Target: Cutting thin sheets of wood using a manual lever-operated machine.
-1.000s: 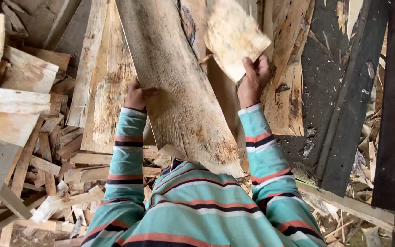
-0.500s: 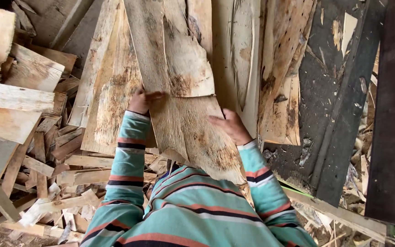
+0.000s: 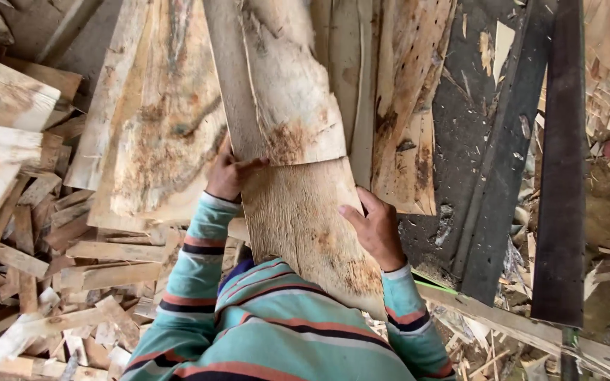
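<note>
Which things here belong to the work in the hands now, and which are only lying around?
In hand:
- left hand at the edge of the long plank
- right hand flat on that plank
- shorter board lying on top of it

Lying about:
- offcut heap
- dark beams
- leaning slabs

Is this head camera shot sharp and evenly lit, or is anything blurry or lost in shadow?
Head view: soft, even daylight with no glare; the slab and both hands, left and right, look sharp; the dark beam at right is deep in shade, its detail lost; the striped sleeves near the lens look stretched by the wide angle.
</note>
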